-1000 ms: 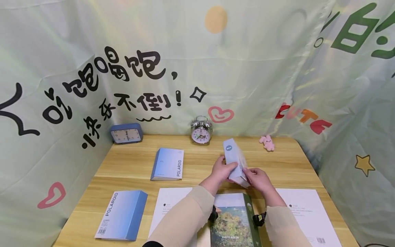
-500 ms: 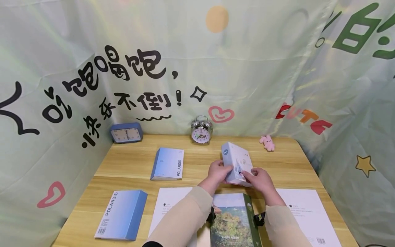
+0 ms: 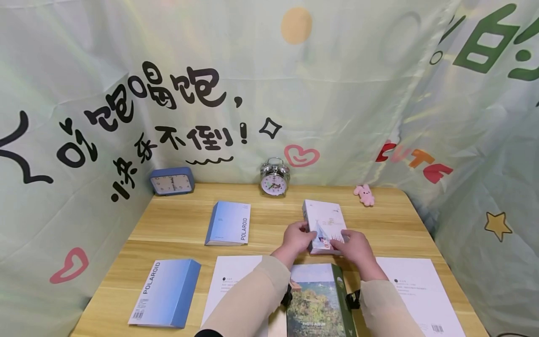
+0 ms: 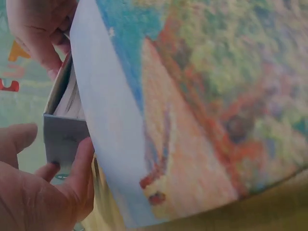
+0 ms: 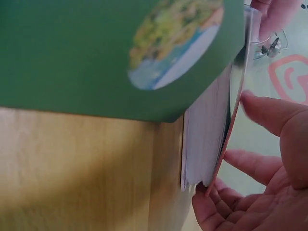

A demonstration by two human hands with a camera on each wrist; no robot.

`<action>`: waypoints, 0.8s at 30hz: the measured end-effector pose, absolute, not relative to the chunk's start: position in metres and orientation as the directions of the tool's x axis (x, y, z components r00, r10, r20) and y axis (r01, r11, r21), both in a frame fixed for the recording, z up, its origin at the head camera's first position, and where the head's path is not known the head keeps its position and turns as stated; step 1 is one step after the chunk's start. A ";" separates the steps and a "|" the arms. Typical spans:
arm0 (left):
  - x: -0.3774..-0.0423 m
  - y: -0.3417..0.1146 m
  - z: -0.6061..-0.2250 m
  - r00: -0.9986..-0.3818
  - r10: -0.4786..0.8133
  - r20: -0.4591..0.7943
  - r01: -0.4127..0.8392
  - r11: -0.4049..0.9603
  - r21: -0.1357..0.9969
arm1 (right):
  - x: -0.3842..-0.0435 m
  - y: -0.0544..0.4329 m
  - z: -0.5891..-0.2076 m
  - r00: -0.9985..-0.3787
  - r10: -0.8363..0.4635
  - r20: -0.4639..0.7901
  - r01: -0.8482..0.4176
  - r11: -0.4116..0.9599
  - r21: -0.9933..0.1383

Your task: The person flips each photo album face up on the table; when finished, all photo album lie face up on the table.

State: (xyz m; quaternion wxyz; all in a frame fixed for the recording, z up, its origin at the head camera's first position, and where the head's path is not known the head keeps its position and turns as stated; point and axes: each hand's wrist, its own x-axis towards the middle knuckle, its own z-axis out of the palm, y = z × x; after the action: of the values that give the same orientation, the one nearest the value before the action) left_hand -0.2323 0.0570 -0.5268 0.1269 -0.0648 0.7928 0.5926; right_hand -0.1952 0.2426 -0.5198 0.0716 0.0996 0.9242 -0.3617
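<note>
A thick, small photo album with a white cover and a tent picture lies almost flat at the middle right of the table. My left hand holds its left side, with fingers along the pale spine. On the opposite side, my right hand pinches the cover's lower right edge. In the right wrist view, that hand's fingers reach under the cover edge, beside the stacked pages. Just below it lies a larger green-spined album marked PHOTO ALBUM, which partly blocks both wrist views.
Blue POLAROID albums lie at left, one farther back and another near the front. White-covered books flank the green album, the left one partly under my sleeve. Behind stand a blue clock, a silver alarm clock and a pink bunny.
The white album has turned from standing tilted on edge, spine showing, to lying nearly flat with its cover up. Both hands have stayed on it, shifting slightly.
</note>
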 end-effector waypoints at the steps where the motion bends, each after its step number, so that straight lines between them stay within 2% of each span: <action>1: -0.232 0.057 -0.527 -0.960 0.056 -0.276 -0.247 0.302 0.921 | -0.195 0.242 -0.520 -0.970 0.132 -0.205 0.236 0.723 -0.650; 24: -0.227 0.056 -0.527 -0.950 0.059 -0.307 -0.285 0.245 0.927 | -0.192 0.240 -0.520 -0.966 0.132 -0.224 0.249 0.717 -0.651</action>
State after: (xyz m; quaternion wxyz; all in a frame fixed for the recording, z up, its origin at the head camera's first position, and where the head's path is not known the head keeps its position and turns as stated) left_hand -0.2267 0.0559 -0.5274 0.1409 -0.0727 0.7762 0.6102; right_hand -0.1922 0.2402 -0.5201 0.0810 0.1032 0.9229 -0.3619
